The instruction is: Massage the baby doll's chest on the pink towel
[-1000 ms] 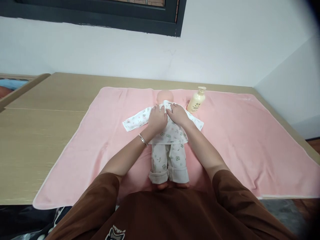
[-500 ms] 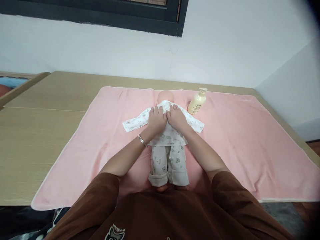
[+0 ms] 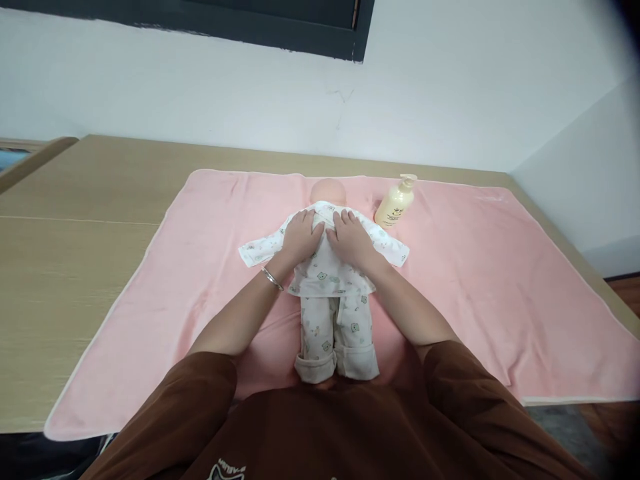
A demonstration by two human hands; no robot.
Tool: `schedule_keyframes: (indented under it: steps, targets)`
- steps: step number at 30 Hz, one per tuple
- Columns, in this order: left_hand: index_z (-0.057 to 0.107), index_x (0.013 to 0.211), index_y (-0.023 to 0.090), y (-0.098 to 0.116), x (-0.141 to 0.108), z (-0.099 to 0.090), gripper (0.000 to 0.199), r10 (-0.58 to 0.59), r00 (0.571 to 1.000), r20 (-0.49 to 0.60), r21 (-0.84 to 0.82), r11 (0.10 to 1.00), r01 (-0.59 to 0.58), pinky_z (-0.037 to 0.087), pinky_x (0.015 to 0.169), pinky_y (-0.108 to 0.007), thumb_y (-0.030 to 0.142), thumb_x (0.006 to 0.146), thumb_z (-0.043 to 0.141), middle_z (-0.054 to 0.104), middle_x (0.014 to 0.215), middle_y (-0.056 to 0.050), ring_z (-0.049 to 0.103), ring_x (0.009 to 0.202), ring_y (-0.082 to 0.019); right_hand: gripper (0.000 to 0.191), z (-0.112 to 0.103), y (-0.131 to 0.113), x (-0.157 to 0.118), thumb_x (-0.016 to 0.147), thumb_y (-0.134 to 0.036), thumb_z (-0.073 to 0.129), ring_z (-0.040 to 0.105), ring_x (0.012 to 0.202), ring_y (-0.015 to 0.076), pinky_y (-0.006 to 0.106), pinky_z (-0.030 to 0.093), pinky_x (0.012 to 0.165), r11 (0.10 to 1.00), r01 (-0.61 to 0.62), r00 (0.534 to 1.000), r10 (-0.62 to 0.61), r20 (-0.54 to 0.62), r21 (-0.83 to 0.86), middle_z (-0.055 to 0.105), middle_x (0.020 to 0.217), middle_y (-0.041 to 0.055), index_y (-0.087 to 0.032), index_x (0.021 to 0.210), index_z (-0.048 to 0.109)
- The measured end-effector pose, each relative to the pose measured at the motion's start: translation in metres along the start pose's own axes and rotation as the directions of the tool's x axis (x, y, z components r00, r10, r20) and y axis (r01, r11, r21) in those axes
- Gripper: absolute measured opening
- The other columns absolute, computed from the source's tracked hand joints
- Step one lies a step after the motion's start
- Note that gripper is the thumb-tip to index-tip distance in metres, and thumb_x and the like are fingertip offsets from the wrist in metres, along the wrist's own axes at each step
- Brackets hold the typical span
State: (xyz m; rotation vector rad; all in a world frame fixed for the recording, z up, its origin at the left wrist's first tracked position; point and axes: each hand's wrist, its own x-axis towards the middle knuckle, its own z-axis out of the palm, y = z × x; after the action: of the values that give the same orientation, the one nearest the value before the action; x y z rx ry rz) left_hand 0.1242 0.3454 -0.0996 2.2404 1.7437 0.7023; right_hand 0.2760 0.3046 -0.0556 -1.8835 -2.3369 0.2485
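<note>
A baby doll (image 3: 327,192) lies on a pink blanket (image 3: 490,280), its bald head toward the wall and its feet toward me. It wears a white printed shirt (image 3: 325,273) with the sleeves spread out, and matching trousers (image 3: 317,330) with rolled cuffs. My left hand (image 3: 303,237) rests flat on the left side of the doll's upper body, fingers stretched out. On the right side lies my right hand (image 3: 350,237), also flat with its fingers extended. A small gap shows between the two hands. The doll's face is not visible.
A cream pump bottle (image 3: 395,203) stands on the blanket, right of the doll's head. Under the blanket is a wooden table (image 3: 65,267), which meets a white wall (image 3: 225,100) at the back. A dark window frame (image 3: 320,40) is above.
My hands have moved apart, the left one sliding outward across the shirt. The camera view has shifted slightly. Doll and bottle stay in place.
</note>
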Motion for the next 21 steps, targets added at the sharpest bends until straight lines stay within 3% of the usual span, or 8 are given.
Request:
schedule_keyframes:
  steps: [6,11,18,21]
  targets:
    - [0.054,0.145,0.007,0.000,-0.004,0.008,0.054,0.010,0.997,-0.076,0.029,1.000,-0.007,0.039,0.124,-0.050,0.037,0.101,0.042,0.058,0.151,-0.021,0.052,0.144,-0.033,0.082,-0.001,0.020,0.019,0.107,-0.058,0.032,0.014,0.161,0.0423,0.054,0.017,0.129,0.995,-0.062,0.997,0.059,0.040,0.073,0.021,0.169,0.0307,0.002,0.163,0.022]
    - [0.053,0.145,0.005,0.003,-0.007,0.010,0.055,0.010,0.996,-0.085,0.039,0.999,-0.007,0.038,0.124,-0.053,0.037,0.102,0.040,0.057,0.150,-0.024,0.051,0.145,-0.035,0.080,0.004,0.022,0.020,0.106,-0.057,0.034,0.017,0.160,0.0417,0.054,0.017,0.129,0.996,-0.051,0.999,0.051,0.009,0.072,0.024,0.170,0.0279,-0.001,0.162,0.026]
    - [0.044,0.150,0.003,0.025,-0.032,0.015,0.057,0.068,0.986,-0.150,0.045,0.997,-0.062,0.035,0.123,-0.062,0.035,0.104,0.032,0.048,0.157,-0.028,0.038,0.153,-0.040,0.072,0.006,0.025,0.023,0.105,-0.049,0.037,0.022,0.159,0.0416,0.053,0.018,0.129,0.995,-0.057,0.997,0.060,-0.043,0.081,0.029,0.168,0.0269,-0.002,0.160,0.034]
    - [0.043,0.150,0.002,0.021,-0.029,0.017,0.058,0.074,0.988,-0.136,0.018,0.997,-0.072,0.032,0.124,-0.063,0.035,0.105,0.030,0.048,0.156,-0.029,0.037,0.154,-0.040,0.071,0.004,0.018,0.017,0.107,-0.048,0.035,0.021,0.159,0.0424,0.054,0.018,0.128,0.995,-0.073,0.996,0.076,-0.038,0.067,0.028,0.168,0.0276,-0.002,0.161,0.032]
